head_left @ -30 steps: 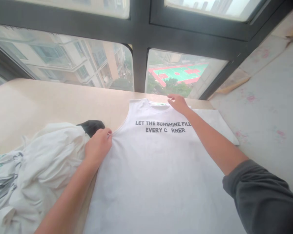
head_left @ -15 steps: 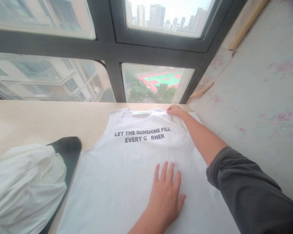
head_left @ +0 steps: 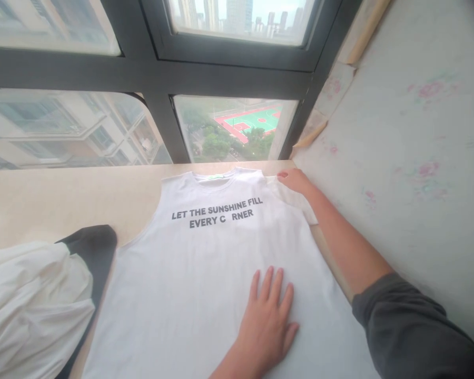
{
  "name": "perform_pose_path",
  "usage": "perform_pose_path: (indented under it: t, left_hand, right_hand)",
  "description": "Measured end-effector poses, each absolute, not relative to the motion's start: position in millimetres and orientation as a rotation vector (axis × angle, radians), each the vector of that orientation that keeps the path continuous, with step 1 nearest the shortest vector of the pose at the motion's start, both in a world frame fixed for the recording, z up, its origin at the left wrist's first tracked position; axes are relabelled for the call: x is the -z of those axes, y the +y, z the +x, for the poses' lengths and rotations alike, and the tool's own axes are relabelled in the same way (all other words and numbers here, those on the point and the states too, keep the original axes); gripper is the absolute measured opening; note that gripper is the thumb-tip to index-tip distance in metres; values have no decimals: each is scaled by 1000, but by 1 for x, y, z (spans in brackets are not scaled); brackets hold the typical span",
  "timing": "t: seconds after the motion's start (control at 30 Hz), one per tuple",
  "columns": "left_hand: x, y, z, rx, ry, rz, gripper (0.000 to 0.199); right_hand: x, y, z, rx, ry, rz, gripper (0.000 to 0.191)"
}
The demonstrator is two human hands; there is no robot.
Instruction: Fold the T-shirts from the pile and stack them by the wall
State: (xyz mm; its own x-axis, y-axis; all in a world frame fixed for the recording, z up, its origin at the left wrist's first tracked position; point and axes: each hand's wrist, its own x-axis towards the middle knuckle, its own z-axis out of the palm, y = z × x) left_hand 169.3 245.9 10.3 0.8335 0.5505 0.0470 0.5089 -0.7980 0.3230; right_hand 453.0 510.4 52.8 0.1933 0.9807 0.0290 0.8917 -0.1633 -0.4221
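A white sleeveless shirt [head_left: 205, 263] lies spread out, with its neckline toward the window and dark lettering across the chest. My left hand [head_left: 266, 321] rests palm down on the lower right part of it, fingers spread. Beyond the shirt's right shoulder, my right hand [head_left: 296, 181] has its fingers curled together at the top edge of an off-white sleeve-like piece of cloth [head_left: 290, 197]. That cloth shows from beneath the shirt's right armhole. Whether the fingertips grip it is not clear.
At left, a crumpled white cloth [head_left: 35, 305] lies on a dark flat item [head_left: 98, 245]. The pale ledge [head_left: 63, 200] runs along a dark-framed window [head_left: 142, 73]. A flowered wall [head_left: 398, 131] bounds the right side, with peeling paper [head_left: 310, 137] near the corner.
My right hand has come off the shirt's shoulder and shifted right, and more of the sleeve-like cloth shows. My left hand stays flat on the shirt. The view has turned slightly right.
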Motion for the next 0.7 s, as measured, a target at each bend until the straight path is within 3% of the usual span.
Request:
perform_pose_path:
  t: [0.2,0.33,0.43,0.53,0.63,0.7]
  left_hand:
    - [-5,202,182,-348,846,2831,56]
    - [8,152,205,-534,721,2922,51]
    - [24,116,225,-860,790,2930,34]
    - [37,91,241,-1190,903,2864,13]
    - [40,78,245,-1237,873,2854,11]
    - [37,72,243,-1222,855,2855,12]
  right_hand:
    - [-43,407,477,-506,-1662,-2276,29]
    - [-41,390,472,-678,-1668,-2247,20]
    - [-47,388,471,-729,-1685,-2182,20]
    - [-52,385,468,-656,-1694,-2197,21]
    - [-53,380,458,-487,-1707,-2277,18]
    - [-53,373,447,-352,-1727,-2282,28]
